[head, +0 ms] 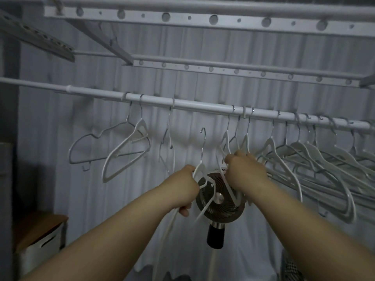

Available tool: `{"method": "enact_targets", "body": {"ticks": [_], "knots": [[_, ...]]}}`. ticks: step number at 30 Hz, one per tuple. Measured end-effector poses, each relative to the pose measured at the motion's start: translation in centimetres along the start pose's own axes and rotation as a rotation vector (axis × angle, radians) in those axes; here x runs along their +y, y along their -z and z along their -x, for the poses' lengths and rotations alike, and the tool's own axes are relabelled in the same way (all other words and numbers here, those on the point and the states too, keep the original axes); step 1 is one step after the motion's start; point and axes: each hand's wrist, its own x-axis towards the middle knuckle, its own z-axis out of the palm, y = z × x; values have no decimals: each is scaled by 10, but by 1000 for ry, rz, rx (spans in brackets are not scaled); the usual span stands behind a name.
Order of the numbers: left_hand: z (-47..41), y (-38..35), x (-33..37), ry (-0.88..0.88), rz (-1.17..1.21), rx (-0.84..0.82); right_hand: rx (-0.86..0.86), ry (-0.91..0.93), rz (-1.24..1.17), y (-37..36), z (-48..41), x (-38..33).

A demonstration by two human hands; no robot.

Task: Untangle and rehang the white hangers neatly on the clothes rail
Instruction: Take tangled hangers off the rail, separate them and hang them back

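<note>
A white clothes rail (192, 103) runs across the view, sloping down to the right. My left hand (183, 187) grips a white hanger (203, 151) off the rail; its metal hook points up, below the rail. My right hand (246, 170) grips the lower parts of hangers (236, 138) that hang from the rail just right of centre. Further right, a tangled bunch of white hangers (314, 159) hangs crowded and slanted. On the left, three hangers (129, 147) hang spaced apart, one of them thin and grey.
A round fan (220, 199) on a dark stand sits behind my hands. A pale curtain (101, 199) covers the back. Overhead are perforated drying-rack bars (203, 17). A white box with a wooden lid (38, 234) stands low at the left.
</note>
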Motion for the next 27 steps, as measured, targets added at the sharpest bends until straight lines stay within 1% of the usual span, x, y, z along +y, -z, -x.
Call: {"method": "enact_targets", "body": {"ticks": [4, 10, 14, 20, 23, 27], "knots": [[-28, -11, 4, 66, 55, 12, 24, 6, -35, -8, -8, 13], [-65, -25, 11, 207, 281, 6, 33, 36, -92, -15, -18, 30], [-83, -29, 7, 202, 372, 71, 27, 55, -81, -18, -18, 40], [-97, -36, 1, 245, 476, 93, 37, 80, -55, -22, -19, 45], [-104, -31, 14, 201, 499, 98, 53, 88, -53, -24, -20, 48], [-114, -11, 28, 129, 535, 202, 80, 104, -63, -22, -20, 56]]}}
